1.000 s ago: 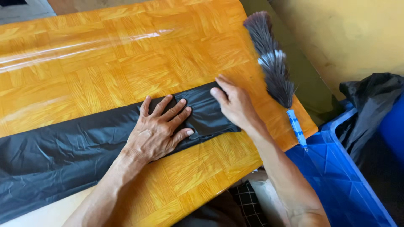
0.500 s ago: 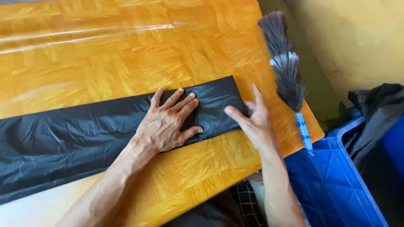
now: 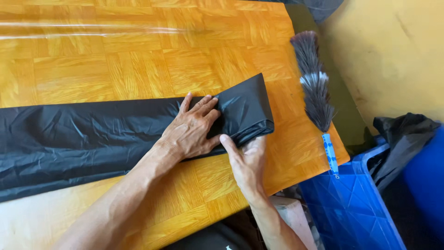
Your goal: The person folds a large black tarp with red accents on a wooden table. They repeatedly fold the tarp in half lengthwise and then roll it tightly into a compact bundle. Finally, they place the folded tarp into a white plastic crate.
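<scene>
A long black plastic bag (image 3: 92, 134) lies folded flat across the wooden table (image 3: 138, 60), running from the left edge toward the right. The left hand (image 3: 192, 132) presses flat on it, fingers spread. The right hand (image 3: 247, 159) grips the bag's near right corner, thumb on top, fingers tucked underneath. A feather duster (image 3: 317, 97) lies at the table's right edge, near a blue crate (image 3: 356, 208).

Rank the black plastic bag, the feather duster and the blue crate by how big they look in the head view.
1. black plastic bag
2. blue crate, though partly cut off by the frame, so unsure
3. feather duster
</scene>
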